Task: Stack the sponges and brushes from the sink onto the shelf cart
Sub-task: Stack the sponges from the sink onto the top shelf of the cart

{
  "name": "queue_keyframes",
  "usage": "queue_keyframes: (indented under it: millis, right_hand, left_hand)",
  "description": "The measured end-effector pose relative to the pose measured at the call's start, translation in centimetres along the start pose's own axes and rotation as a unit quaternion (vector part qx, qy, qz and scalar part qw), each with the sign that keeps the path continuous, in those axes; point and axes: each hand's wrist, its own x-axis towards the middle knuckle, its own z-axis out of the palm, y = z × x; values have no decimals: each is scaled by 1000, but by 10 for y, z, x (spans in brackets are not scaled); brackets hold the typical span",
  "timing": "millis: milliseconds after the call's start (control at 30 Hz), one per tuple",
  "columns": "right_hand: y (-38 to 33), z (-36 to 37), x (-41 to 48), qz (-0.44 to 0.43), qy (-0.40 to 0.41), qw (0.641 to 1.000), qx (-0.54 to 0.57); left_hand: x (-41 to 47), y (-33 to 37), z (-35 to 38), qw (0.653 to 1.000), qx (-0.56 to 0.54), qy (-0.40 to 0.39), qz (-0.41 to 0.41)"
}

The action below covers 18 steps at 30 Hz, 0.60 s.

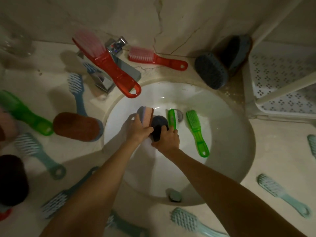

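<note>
Two sponges are in hand, both low in the sink [230, 142] bowl. The left hand [136, 129] is curled round the pink sponge [146, 115], which stands on edge. The right hand [168, 140] is wrapped round the dark sponge [158, 124], with a fingertip on the small green brush [171, 118] beside the drain [179, 115]. The two sponges touch. The larger green brush [196, 132] lies flat just right of the drain, handle toward the camera.

Surface: white bowl set in a beige counter [273, 159], cracked wall [136, 17] behind, dim light.

Edges:
- The chrome faucet [104, 82] sits at the back-left rim. The big red brush [111, 69] lies across it, its loop handle overhanging the bowl.
- The brown sponge [77, 126] sits at the left rim.
- The slim red brush [153, 59] lies along the wall.
- The grey sponges [211, 71] are propped in the back-right corner, against the shelf cart [280, 77] frame.
- The blue brush [77, 93] lies on the left, and teal brushes [280, 192] lie at the near and right sides.

Bare porcelain shows on the bowl's right and near sides.
</note>
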Motion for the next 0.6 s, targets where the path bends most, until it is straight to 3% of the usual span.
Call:
queue_keyframes:
  millis: [100,200,333,500,600]
  right_hand:
    - [5,-9,-5,7,14,999,34]
    - [17,-26,-19,5,56,995,81]
    - [39,-72,-46,17,27,983,179]
    - [61,-136,-79,-26,-49,974,219]
    - [68,-171,-92,-55,-26,958,280]
  left_hand:
    - [-9,7,-8,998,-4,38,-45]
    - [-29,13,-14,994,-76,40,-72]
    - [-62,26,-14,973,-216,49,-57]
    - [-99,63,-20,954,-296,49,13]
    - [-116,86,-24,942,-333,37,24]
